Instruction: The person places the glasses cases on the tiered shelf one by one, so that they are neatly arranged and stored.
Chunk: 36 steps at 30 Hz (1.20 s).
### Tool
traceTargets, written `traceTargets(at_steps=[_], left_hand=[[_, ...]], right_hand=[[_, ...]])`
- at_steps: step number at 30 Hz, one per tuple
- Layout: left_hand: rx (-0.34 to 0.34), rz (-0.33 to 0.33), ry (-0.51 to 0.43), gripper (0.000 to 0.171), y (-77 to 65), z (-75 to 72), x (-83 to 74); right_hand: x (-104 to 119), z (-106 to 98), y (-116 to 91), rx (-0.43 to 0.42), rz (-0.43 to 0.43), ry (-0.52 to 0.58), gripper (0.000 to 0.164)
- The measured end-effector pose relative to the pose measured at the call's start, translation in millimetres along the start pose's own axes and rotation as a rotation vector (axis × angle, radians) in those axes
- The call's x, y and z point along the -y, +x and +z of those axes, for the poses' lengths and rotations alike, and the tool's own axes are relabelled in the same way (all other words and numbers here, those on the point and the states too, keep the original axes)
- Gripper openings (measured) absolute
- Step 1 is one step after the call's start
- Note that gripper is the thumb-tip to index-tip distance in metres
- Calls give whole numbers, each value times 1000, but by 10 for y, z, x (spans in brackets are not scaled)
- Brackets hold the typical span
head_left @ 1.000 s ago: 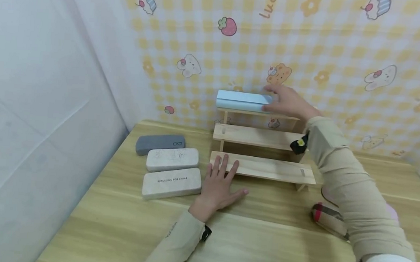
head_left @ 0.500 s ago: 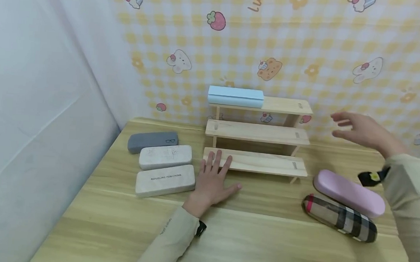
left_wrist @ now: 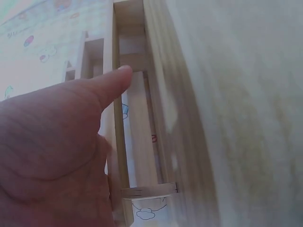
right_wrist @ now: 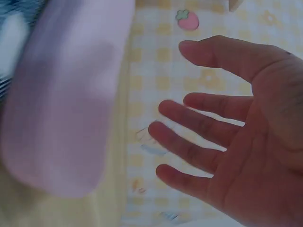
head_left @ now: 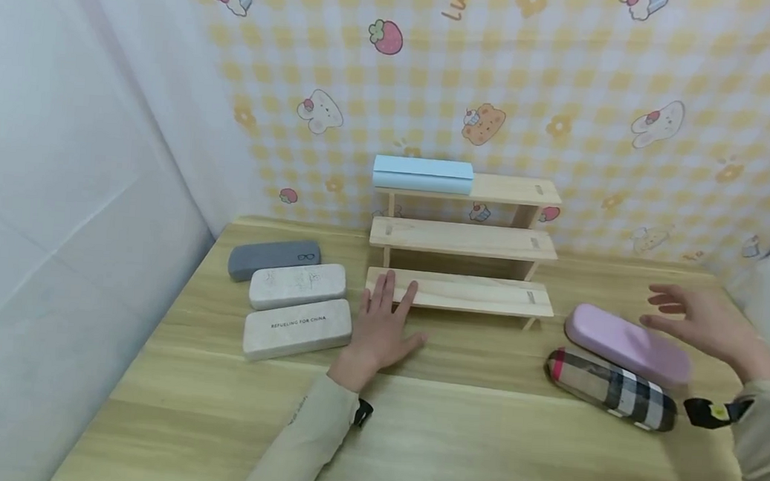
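A three-tier wooden shelf (head_left: 463, 238) stands at the back of the table, with a light blue glasses case (head_left: 423, 175) on the left of its top tier. My left hand (head_left: 380, 337) lies with fingers spread, fingertips on the left end of the lowest tier. In the left wrist view its thumb points along the shelf's front. My right hand (head_left: 708, 323) holds nothing; its relaxed, parted fingers are beside the pink glasses case (head_left: 627, 342). That case fills the left of the right wrist view. A plaid glasses case (head_left: 609, 389) lies just in front of the pink one.
Left of the shelf lie a grey glasses case (head_left: 274, 259), a white patterned case (head_left: 297, 286) and a white case with lettering (head_left: 297, 329), close together on the wooden table (head_left: 451, 446). A yellow checked cloth (head_left: 570, 82) hangs behind.
My right hand has left the blue case on the top tier and moved right and down to the pink case. The left hand keeps its place on the lowest tier.
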<state>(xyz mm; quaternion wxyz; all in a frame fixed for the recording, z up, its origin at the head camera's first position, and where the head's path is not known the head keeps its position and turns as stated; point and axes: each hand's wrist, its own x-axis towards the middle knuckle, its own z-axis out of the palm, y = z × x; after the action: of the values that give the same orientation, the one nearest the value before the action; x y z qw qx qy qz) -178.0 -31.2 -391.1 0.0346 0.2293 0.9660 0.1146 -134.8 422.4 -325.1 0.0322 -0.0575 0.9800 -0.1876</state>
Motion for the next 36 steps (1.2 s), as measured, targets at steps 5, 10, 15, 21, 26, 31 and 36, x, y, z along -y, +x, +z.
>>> traceTargets(at_steps=[5,10,15,21,26,31,36], left_hand=[[-3,-4,21,80,0,-52,29],[2,-17,46,78,5,-66,22],[19,-43,26,76,26,-75,-4],[54,-36,-8,79,36,-84,-29],[60,-32,-1,81,39,-82,-36],[55,-31,18,82,41,-76,-38],[51,-19,17,83,41,-70,-36]], right_hand=[[-201,227,-234,65,127,149,71],[-302,415,-390,52,182,227,73],[-363,575,-476,-50,141,334,69],[-426,668,-555,-60,148,391,75],[-448,660,-568,-27,185,402,79],[-482,661,-576,-20,188,402,80],[-527,701,-585,-30,175,414,81]])
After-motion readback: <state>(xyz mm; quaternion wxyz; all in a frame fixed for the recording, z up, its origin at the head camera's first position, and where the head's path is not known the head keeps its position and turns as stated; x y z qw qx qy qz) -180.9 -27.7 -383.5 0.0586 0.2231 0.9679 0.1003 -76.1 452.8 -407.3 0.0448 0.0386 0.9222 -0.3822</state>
